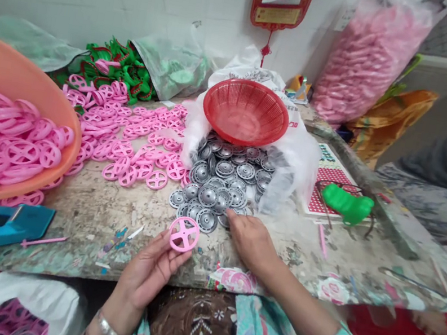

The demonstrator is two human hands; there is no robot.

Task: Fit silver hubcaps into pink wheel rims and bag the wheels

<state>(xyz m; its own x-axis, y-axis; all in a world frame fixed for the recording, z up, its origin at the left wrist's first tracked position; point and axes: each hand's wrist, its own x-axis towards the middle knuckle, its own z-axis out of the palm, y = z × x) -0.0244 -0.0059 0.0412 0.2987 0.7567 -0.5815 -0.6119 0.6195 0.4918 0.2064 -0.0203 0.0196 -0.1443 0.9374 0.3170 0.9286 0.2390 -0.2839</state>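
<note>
My left hand [153,267] holds a pink plastic wheel ring [183,234] with four-way spokes, its fingers closed round the lower rim just above the table's front edge. To the right, my right hand [251,242] reaches to the near edge of a pile of grey wheel discs [208,194]. Its fingertips touch the discs, and whether one is pinched there is hidden. The discs spill from a white plastic bag [299,163]. Many more pink rings [145,163] lie spread on the table, left of the discs.
An orange basin [49,81] of pink rings stands at the left, above a blue tape dispenser [37,219]. A red basket [245,111] sits behind the discs. At the right are a green plastic piece [346,204] and a large bag of pink parts [370,60]. Another person sits at far right.
</note>
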